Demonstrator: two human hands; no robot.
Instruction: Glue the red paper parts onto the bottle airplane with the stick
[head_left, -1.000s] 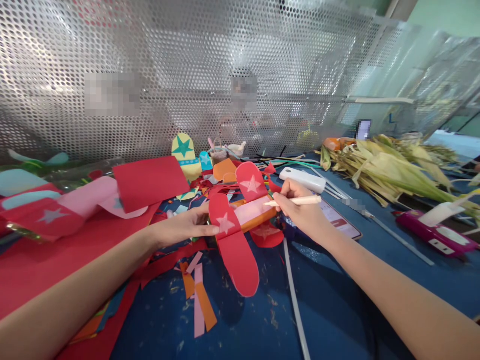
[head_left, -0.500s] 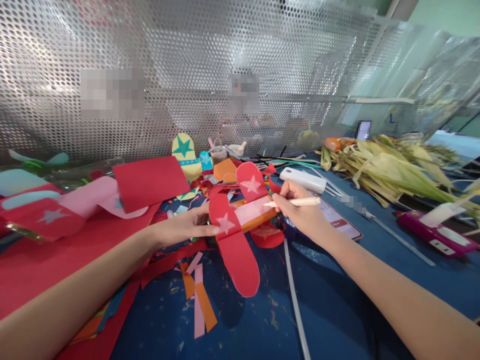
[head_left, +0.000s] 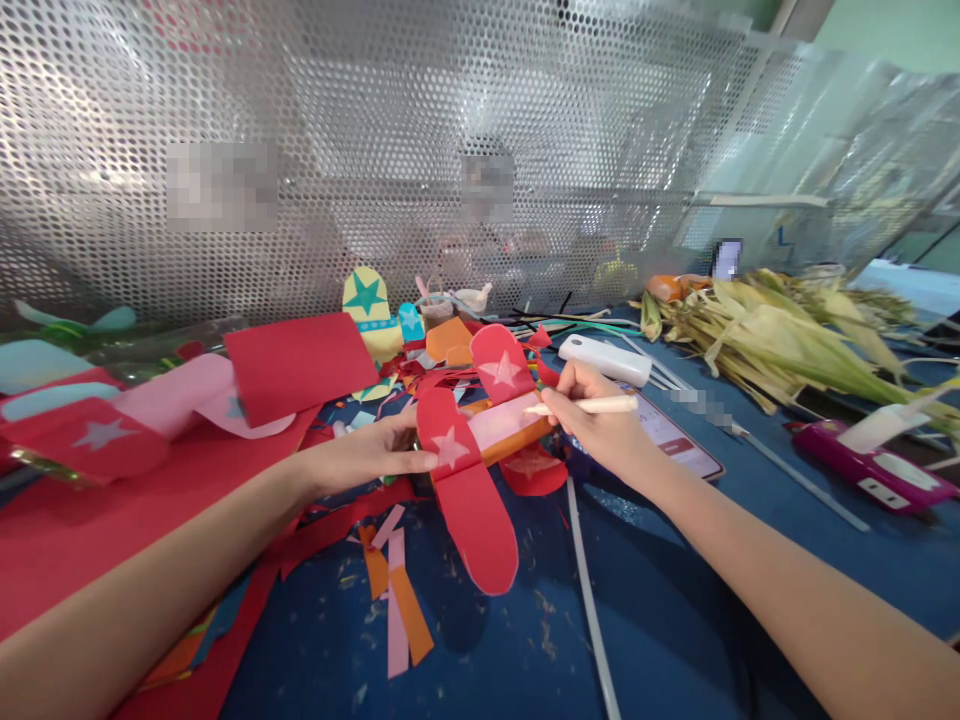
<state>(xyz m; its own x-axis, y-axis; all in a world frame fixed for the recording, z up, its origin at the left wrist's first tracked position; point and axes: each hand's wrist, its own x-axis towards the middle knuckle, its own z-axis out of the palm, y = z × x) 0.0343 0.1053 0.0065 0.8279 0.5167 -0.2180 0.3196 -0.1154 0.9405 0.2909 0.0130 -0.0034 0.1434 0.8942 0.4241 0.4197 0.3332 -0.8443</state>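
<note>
A paper aeroplane (head_left: 480,440) with red wings, pale stars and an orange-pink body lies on the blue table (head_left: 675,600) in the middle. My left hand (head_left: 367,452) grips its left wing root, thumb on top near a star. My right hand (head_left: 600,425) is closed round a cream pen-like tool (head_left: 592,405), whose tip touches the body's right end.
Red paper sheets (head_left: 300,365) and scraps cover the left side. A white device (head_left: 607,360), a phone (head_left: 675,440), dried leaves (head_left: 780,335), a magenta tool (head_left: 870,470) and a white strip (head_left: 592,600) lie to the right. A perforated metal screen (head_left: 375,130) stands behind; people sit beyond it.
</note>
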